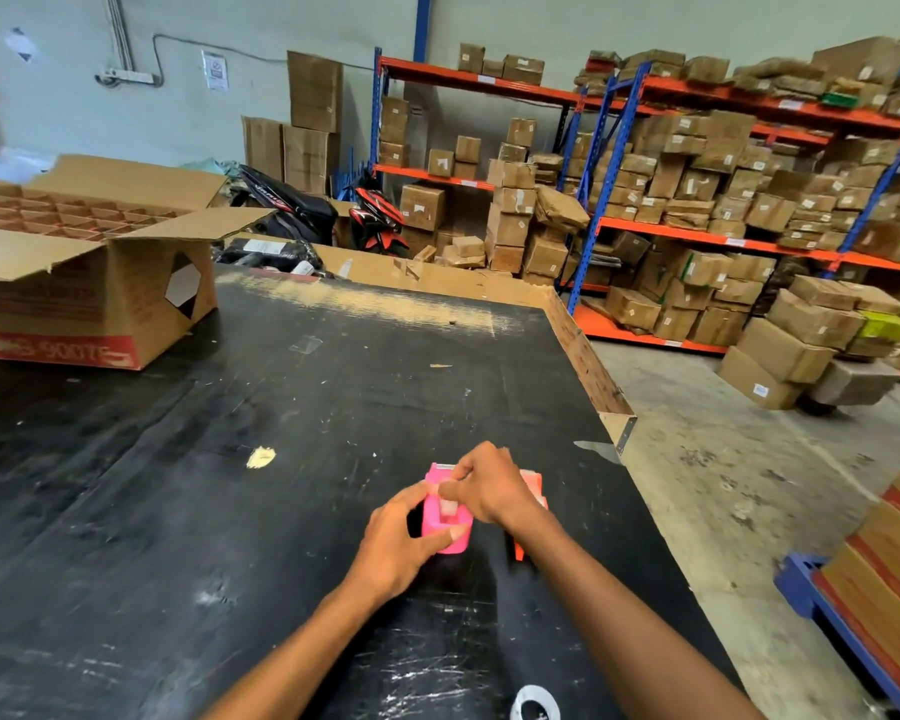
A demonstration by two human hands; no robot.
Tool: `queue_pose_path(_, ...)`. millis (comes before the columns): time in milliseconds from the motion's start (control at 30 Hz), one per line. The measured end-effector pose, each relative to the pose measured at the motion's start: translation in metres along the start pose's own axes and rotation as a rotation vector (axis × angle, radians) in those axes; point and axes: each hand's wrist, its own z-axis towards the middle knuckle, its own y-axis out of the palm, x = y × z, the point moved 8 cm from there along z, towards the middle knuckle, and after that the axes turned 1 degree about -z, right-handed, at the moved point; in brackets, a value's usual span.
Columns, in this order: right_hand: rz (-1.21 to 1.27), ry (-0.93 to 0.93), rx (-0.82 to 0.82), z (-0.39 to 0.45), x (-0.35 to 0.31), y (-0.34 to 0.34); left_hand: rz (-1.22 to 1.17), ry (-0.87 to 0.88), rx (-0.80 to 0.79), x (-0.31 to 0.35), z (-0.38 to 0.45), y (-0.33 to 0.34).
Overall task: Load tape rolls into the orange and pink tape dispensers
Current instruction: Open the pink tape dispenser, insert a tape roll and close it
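Observation:
A pink tape dispenser (pixel 445 517) stands on the black table (pixel 230 485) near its right edge. My left hand (pixel 398 543) grips the dispenser's left side and rear. My right hand (pixel 484 485) reaches over its top, fingertips pinched on the clear tape roll (pixel 449 506) sitting in the dispenser's slot. An orange tape dispenser (pixel 533 485) stands just right of the pink one, mostly hidden behind my right hand and wrist. A white tape roll (pixel 533 704) lies at the bottom edge of the frame.
An open cardboard box (pixel 89 283) with divider cells sits at the table's far left. The table's right edge (pixel 624 433) drops to a concrete floor. Shelves stacked with cartons (pixel 697 200) fill the back right, and a stack of boxes on a blue frame (pixel 879 589) stands at right.

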Motion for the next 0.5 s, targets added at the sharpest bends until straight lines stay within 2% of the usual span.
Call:
queue_pose_path(267, 0.156, -0.032, 0.018, 0.011, 0.014, 0.005, -0.018, 0.054, 0.018, -0.004, 0.003, 0.000)
queue_pose_path(500, 0.106, -0.136, -0.002, 0.008, 0.016, 0.007, -0.012, 0.018, 0.023, -0.013, 0.006, 0.002)
